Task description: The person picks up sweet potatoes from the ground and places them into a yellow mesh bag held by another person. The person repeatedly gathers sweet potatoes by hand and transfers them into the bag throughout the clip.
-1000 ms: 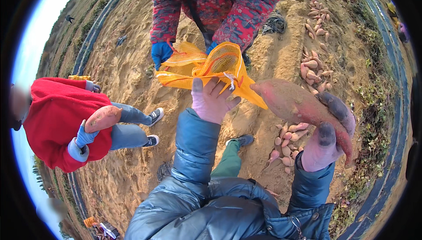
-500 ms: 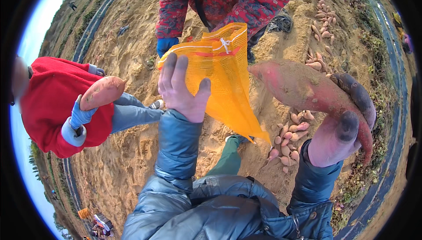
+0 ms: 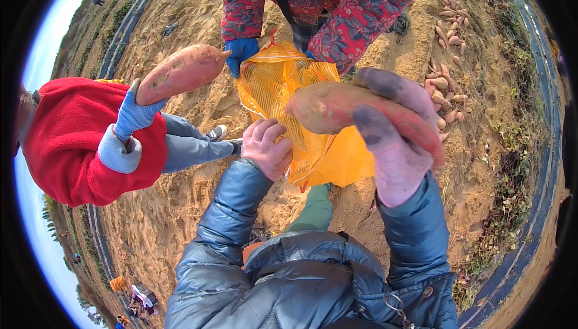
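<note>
My right hand (image 3: 394, 148), in a pinkish glove with dark fingertips, grips a long, soil-dusted sweet potato (image 3: 328, 109). Its thick end is over the mouth of an orange mesh bag (image 3: 349, 163). Closed fingers of my left hand (image 3: 269, 148) hold the near left edge of that bag. Across from me, a person in a red floral jacket holds the bag's far rim with a blue-gloved hand (image 3: 241, 52); their other hand is mostly hidden. On the left, another person's blue-gloved hand (image 3: 135, 112) holds a plump sweet potato (image 3: 183, 73) near the bag.
Several sweet potatoes (image 3: 442, 91) lie in a row on the sandy soil at the far right. Beyond them run leafy vines (image 3: 512, 124) and a strip of dark plastic film (image 3: 545, 166). The person in the red fleece (image 3: 90, 142) stands close on my left.
My left hand has closed on the bag's edge, and the mouth has opened wider. My right hand brought its sweet potato left over the bag. The neighbour's sweet potato moved up and right.
</note>
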Tool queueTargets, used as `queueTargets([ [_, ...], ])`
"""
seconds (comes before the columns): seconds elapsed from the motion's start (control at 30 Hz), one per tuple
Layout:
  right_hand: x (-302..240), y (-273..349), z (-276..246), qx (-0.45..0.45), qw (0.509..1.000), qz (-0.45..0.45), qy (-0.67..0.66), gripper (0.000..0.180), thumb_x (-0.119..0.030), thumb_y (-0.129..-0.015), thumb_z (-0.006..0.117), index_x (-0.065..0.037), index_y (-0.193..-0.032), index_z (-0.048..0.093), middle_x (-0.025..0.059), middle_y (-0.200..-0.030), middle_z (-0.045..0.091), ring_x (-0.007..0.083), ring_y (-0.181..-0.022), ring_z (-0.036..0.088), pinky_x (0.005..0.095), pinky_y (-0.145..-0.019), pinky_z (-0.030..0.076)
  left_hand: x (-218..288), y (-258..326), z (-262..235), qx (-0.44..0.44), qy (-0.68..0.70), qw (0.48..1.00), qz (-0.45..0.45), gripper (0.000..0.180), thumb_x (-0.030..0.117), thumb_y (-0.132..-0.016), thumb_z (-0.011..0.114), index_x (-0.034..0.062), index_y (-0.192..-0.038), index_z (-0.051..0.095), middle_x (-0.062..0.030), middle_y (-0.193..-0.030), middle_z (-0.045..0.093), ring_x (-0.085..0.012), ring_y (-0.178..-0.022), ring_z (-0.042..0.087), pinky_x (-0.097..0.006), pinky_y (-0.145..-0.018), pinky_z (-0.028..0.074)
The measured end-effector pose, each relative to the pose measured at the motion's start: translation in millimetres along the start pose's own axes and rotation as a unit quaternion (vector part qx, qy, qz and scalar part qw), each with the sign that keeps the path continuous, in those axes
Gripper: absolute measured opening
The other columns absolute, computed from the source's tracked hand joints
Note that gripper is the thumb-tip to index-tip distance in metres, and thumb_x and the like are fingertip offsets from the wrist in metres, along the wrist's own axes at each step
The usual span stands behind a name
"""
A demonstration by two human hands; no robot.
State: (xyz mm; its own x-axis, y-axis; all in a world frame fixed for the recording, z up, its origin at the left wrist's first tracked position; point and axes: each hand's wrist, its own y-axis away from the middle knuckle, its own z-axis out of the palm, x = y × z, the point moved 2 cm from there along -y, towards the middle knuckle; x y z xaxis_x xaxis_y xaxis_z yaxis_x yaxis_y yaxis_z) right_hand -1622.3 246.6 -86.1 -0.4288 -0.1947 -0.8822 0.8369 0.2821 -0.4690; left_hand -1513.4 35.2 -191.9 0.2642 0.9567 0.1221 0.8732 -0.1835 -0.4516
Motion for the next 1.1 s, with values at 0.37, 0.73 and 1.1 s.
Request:
queueTargets([
  [0.37, 152, 117, 18, -0.341, 0.843, 0.069, 0.41, 0.02, -0.02, -0.084, 0.059, -0.011, -0.099, 0.07, 0.0069, -0.094, 0.068, 0.0258, -0.095, 0.066, 0.0399, -0.074, 0.05, -20, 7, 31, -0.095, 0.113, 0.989, -0.027, 0.022, 0.0, -0.066, 0.065, 0.0064, -0.085, 0.058, -0.0108, -0.084, 0.06, -0.0332, -0.083, 0.057, -0.044, -0.078, 0.046],
  [0.73, 78, 538, -146, 0.142, 0.7, 0.659, 0.235, 0.047, -0.036, -0.086, 0.052, -0.003, -0.119, 0.062, 0.0236, -0.116, 0.063, 0.0383, -0.112, 0.058, 0.0413, -0.098, 0.044, 57, -26, 82, -0.145, 0.028, 0.988, 0.037, 0.021, 0.004, -0.075, 0.069, 0.0037, -0.094, 0.06, -0.0151, -0.094, 0.064, -0.034, -0.09, 0.061, -0.045, -0.083, 0.046],
  [1.1, 20, 909, -48, 0.486, 0.525, 0.698, -0.017, 0.044, -0.03, -0.085, 0.056, -0.002, -0.118, 0.064, 0.0141, -0.106, 0.067, 0.0258, -0.095, 0.063, 0.0325, -0.082, 0.049, 288, 100, 129, -0.251, 0.249, 0.868, 0.349, 0.05, 0.006, -0.071, 0.069, 0.0075, -0.12, 0.056, -0.0115, -0.107, 0.062, -0.0328, -0.103, 0.059, -0.047, -0.092, 0.046],
])
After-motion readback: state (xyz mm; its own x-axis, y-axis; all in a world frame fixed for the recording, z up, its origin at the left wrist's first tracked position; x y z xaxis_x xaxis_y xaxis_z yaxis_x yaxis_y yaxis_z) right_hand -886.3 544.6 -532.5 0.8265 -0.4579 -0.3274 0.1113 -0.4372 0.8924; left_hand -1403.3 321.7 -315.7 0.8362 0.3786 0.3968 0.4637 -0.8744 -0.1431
